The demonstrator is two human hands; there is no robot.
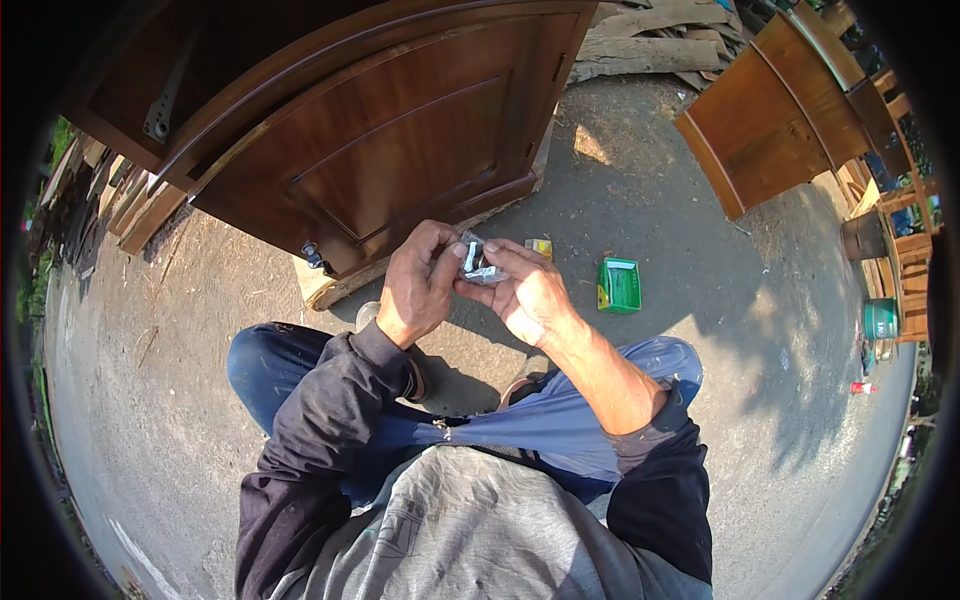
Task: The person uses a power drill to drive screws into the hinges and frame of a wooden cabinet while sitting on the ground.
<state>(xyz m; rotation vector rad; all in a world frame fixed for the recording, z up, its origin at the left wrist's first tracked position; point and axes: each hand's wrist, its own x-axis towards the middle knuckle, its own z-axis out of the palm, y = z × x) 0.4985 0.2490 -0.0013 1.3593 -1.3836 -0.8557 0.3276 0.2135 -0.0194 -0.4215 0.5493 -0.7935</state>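
Observation:
Between my two hands is a small clear plastic packet (481,266), crinkled and shiny, with something dark inside that I cannot make out. My left hand (418,285) pinches its left side between thumb and fingers. On the other side, my right hand (530,297) grips it the same way. Just beyond my hands stands a dark brown wooden cabinet with a panelled door (400,160). A dark metal knob or lock (315,257) sits near the door's lower left corner.
On the concrete ground to the right lies an open green box (622,286) with small things inside. A small yellow box (540,248) is partly behind my right hand. Wooden furniture (765,110) stands far right. Wood planks (650,55) are piled at the back; a green tin (881,319) is at right.

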